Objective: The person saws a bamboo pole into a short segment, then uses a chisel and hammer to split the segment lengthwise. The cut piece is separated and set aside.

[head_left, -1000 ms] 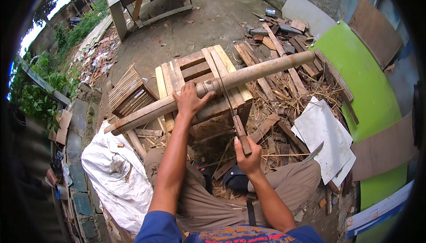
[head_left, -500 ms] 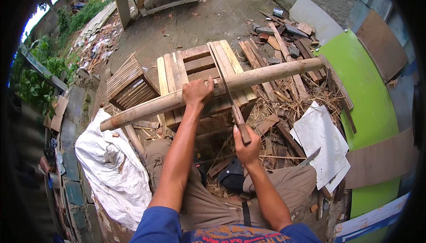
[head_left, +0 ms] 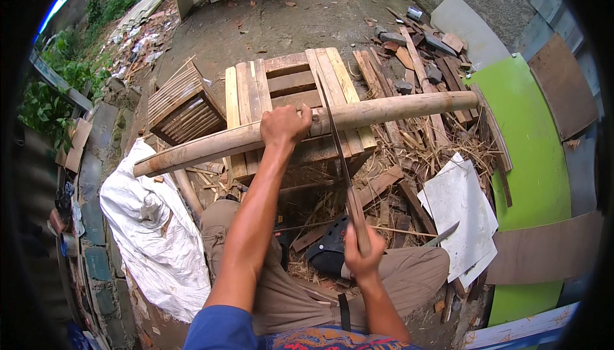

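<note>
A thick bamboo pole [head_left: 403, 109] lies across a slatted wooden crate-like stand [head_left: 291, 83], tilted up toward the right. My left hand [head_left: 285, 125] is closed around the pole just left of its middle. In my right hand [head_left: 364, 253] I grip the wooden handle of a long, narrow handsaw [head_left: 341, 158]. Its thin blade lies across the pole, right beside my left hand, with its far end over the stand's slats. The blade's teeth are too small to make out.
To the left stand a slatted box [head_left: 187, 110] and a white sack [head_left: 157, 241]. At right lie scrap wood [head_left: 384, 81], straw-like shavings, white sheets [head_left: 457, 212], a knife blade [head_left: 442, 233] and a green panel [head_left: 537, 158]. My dark shoe [head_left: 329, 248] is below the stand.
My right hand has drawn the saw back toward my body, so its handle sits lower. The left hand stays on the pole. The whole view has shifted slightly.
</note>
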Demonstrator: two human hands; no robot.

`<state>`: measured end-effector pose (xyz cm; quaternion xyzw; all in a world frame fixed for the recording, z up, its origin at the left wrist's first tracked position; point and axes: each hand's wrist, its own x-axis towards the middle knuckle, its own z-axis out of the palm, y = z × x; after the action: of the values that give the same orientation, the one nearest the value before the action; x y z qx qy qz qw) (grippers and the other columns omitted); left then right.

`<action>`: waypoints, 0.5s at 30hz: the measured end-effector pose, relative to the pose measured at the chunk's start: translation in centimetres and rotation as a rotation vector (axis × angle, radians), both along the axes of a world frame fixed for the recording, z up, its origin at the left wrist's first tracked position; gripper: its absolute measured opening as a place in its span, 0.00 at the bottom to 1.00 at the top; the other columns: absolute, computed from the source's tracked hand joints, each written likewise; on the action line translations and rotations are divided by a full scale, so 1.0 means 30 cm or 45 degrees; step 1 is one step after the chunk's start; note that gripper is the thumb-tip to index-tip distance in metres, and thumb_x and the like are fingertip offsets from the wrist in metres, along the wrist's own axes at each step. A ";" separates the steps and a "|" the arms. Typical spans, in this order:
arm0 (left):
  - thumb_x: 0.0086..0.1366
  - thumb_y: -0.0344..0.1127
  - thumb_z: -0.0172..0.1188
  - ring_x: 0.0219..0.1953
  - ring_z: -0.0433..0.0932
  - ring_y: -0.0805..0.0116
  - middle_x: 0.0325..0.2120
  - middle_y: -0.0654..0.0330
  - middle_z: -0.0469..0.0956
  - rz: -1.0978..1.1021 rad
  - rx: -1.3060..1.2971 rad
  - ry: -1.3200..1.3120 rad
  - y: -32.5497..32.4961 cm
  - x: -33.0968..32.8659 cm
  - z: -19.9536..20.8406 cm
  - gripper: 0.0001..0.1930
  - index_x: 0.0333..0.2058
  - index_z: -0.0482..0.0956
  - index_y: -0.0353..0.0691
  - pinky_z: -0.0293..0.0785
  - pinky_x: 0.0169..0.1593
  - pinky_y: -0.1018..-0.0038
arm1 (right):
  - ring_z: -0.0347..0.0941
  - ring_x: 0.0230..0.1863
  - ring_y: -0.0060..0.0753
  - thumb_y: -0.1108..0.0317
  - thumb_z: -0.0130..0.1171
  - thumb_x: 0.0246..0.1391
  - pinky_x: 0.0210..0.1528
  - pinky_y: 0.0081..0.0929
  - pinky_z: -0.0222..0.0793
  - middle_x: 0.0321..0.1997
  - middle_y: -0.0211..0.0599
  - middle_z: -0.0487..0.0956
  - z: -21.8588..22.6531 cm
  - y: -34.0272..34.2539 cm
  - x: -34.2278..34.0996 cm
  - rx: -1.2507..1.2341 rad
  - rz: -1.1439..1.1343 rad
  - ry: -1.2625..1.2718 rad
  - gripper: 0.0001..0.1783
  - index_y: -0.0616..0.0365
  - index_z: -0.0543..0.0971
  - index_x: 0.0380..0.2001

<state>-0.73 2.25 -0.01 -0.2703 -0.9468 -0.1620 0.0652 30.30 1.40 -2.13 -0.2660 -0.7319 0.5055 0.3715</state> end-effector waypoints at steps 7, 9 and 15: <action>0.64 0.55 0.45 0.31 0.84 0.41 0.25 0.39 0.83 0.077 -0.036 -0.149 0.004 -0.027 0.012 0.31 0.28 0.87 0.30 0.80 0.42 0.54 | 0.70 0.20 0.24 0.69 0.59 0.61 0.24 0.28 0.65 0.17 0.35 0.72 0.053 0.108 -0.226 0.039 0.071 0.046 0.08 0.62 0.77 0.29; 0.64 0.55 0.45 0.31 0.84 0.41 0.25 0.39 0.83 0.074 -0.022 -0.153 0.002 -0.042 0.000 0.32 0.28 0.87 0.29 0.80 0.42 0.54 | 0.71 0.19 0.22 0.74 0.60 0.58 0.23 0.26 0.67 0.17 0.34 0.72 0.004 0.000 0.007 0.060 0.081 -0.031 0.07 0.67 0.81 0.37; 0.64 0.57 0.45 0.32 0.85 0.41 0.26 0.40 0.83 -0.008 -0.023 0.027 0.011 0.016 -0.019 0.33 0.30 0.86 0.29 0.81 0.42 0.54 | 0.69 0.21 0.20 0.72 0.59 0.59 0.25 0.26 0.65 0.17 0.28 0.72 0.113 0.157 -0.157 -0.099 0.095 -0.060 0.07 0.63 0.79 0.28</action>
<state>-0.25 2.57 -0.58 -0.2756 -0.9466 -0.1509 0.0721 25.61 6.10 1.26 -0.2644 -0.7296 0.5408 0.3245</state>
